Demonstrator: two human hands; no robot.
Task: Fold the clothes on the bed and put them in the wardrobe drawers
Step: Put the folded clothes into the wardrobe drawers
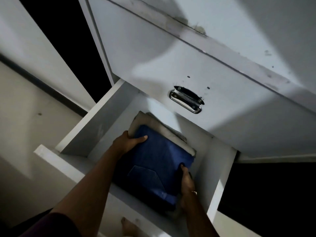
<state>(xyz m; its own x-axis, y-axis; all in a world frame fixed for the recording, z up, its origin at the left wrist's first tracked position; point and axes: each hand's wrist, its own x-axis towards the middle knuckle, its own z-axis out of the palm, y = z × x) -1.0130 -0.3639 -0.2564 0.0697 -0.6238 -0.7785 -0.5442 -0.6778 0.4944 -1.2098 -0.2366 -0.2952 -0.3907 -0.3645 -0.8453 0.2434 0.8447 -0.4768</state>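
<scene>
- Our left hand (pixel 127 142) gripped the far-left corner of the folded blue denim garment (pixel 153 168), and our right hand (pixel 187 183) pinched its right edge; it sat low in the open white wardrobe drawer (pixel 95 124), on a folded pale cloth (pixel 153 120).
- We judged the fold could spring open if one hand let go first.
- The blue bundle overhung the pale one, so it might tip.
- The closed drawer's chrome handle (pixel 186 99) hung above, and could knock our knuckles.

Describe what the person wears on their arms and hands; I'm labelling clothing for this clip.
Both forearms are bare. The left hand wears nothing visible. The right hand has a ring on one finger. A dark maroon sleeve shows at the upper left arm.
</scene>
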